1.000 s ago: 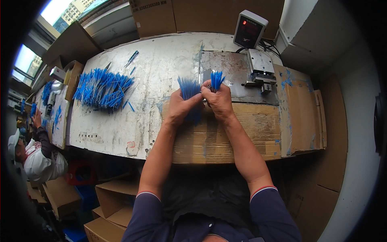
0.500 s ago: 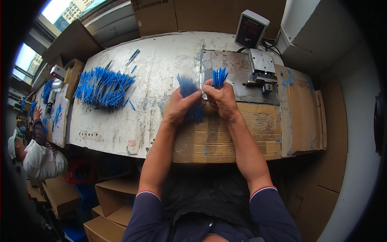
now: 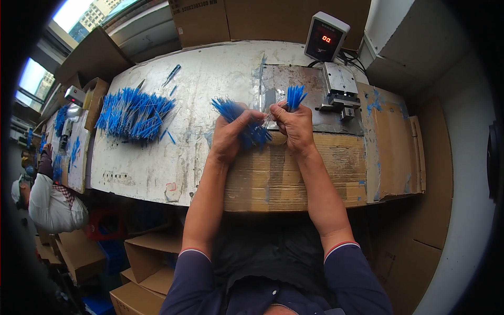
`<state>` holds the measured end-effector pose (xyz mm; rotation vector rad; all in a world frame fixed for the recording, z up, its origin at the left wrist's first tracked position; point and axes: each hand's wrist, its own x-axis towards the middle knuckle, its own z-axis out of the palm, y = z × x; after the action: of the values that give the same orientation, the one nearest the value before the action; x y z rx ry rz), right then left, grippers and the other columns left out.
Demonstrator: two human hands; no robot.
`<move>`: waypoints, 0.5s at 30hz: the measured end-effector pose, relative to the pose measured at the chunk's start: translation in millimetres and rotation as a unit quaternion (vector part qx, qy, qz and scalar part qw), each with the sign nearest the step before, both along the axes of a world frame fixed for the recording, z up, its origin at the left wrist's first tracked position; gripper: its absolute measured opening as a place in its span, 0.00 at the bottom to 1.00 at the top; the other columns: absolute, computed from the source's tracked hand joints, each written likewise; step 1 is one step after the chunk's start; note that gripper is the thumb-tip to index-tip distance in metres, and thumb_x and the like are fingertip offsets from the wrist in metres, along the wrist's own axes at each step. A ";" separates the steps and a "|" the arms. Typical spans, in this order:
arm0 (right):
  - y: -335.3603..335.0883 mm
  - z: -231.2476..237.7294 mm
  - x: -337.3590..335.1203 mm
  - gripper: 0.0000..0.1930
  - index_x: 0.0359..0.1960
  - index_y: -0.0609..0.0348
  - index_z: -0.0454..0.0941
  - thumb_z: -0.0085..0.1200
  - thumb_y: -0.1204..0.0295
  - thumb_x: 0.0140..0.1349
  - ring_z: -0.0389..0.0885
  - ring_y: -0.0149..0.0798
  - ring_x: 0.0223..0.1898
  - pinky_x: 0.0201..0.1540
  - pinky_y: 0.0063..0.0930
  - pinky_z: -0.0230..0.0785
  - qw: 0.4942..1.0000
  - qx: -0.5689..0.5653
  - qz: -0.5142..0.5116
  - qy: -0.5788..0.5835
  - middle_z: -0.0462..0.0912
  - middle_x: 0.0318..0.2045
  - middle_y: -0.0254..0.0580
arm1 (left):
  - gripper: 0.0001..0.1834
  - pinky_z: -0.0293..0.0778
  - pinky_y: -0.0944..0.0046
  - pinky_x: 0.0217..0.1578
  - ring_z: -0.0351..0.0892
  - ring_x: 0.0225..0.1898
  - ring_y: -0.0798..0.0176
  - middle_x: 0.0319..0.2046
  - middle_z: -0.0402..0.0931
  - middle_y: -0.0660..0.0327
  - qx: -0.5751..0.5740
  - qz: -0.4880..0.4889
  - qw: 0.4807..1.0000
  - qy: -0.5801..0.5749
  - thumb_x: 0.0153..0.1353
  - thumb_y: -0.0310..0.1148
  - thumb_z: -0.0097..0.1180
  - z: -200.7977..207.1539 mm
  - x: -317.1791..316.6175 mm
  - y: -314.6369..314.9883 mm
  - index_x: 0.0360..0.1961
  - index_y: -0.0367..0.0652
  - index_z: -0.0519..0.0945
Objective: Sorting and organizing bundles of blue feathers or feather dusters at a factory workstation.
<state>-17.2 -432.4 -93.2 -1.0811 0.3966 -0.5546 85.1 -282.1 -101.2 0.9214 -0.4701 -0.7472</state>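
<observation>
While fingers of our left hand (image 3: 227, 137) grasp thick blue bundle (image 3: 226, 108) off metal plate's (image 3: 294, 77) near-left corner, axis slanting far-left to near-right, right hand (image 3: 298, 128), nearer plate, clasps thinner bundle (image 3: 295, 97) over it, tips pointing away; pale strands (image 3: 270, 116) between hands

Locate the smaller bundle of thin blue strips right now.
In the head view, the smaller bundle of thin blue strips is just right of centre, held in the person's right hand, left of the grey metal block fixture.
</observation>
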 end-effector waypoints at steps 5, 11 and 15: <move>0.3 -2.4 0.3 0.04 0.32 0.59 0.84 0.68 0.77 0.62 0.68 0.19 0.19 0.20 0.16 0.54 0.999 0.005 -0.032 -0.014 0.82 0.24 0.32 | 0.06 0.84 0.60 0.43 0.86 0.41 0.60 0.38 0.86 0.53 -0.042 0.023 0.998 0.028 0.70 0.30 0.61 7.4 0.7 -0.6 0.39 0.40 0.78; -0.6 0.4 2.5 0.05 0.32 0.58 0.83 0.69 0.77 0.61 0.65 0.19 0.15 0.17 0.17 0.50 0.997 0.028 -0.063 -0.035 0.81 0.22 0.34 | 0.05 0.81 0.54 0.51 0.87 0.45 0.55 0.38 0.85 0.56 -0.077 0.074 0.993 0.038 0.71 0.31 0.60 -2.5 16.9 7.2 0.43 0.42 0.77; -24.5 0.4 -4.1 0.07 0.32 0.59 0.81 0.69 0.75 0.63 0.67 0.22 0.14 0.14 0.17 0.52 0.985 0.079 -0.141 -0.063 0.82 0.23 0.39 | 0.05 0.80 0.54 0.51 0.85 0.43 0.55 0.37 0.85 0.57 -0.122 0.188 0.967 0.122 0.71 0.31 0.60 -25.2 49.3 30.6 0.42 0.42 0.79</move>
<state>-21.3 -457.0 -92.7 -0.8368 0.4790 -0.8243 134.3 -251.5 -126.4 0.6504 -0.1568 -0.4359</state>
